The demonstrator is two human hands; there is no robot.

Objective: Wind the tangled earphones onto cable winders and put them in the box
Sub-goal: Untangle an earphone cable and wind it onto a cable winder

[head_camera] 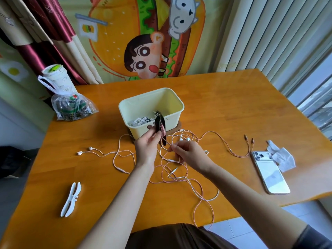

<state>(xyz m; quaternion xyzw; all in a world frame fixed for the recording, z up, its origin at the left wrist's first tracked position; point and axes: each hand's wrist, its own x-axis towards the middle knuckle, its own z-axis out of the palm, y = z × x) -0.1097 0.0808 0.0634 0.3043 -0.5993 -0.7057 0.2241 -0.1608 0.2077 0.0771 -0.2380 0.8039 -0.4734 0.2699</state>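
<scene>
The black winder (158, 123) in the left fingers (154, 137) is banded with pink cable (163, 131). Behind the fingers is a pale yellow box (172, 103). Far to their left are a white winder (71, 199) and white earphones (84, 150), and to their right a white phone (269, 175). The desk (233, 108) is orange wood grain.

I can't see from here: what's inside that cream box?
The cream box holds a bundle of white and dark cables. The black winder in the left hand and the near wall cover the rest.
</scene>
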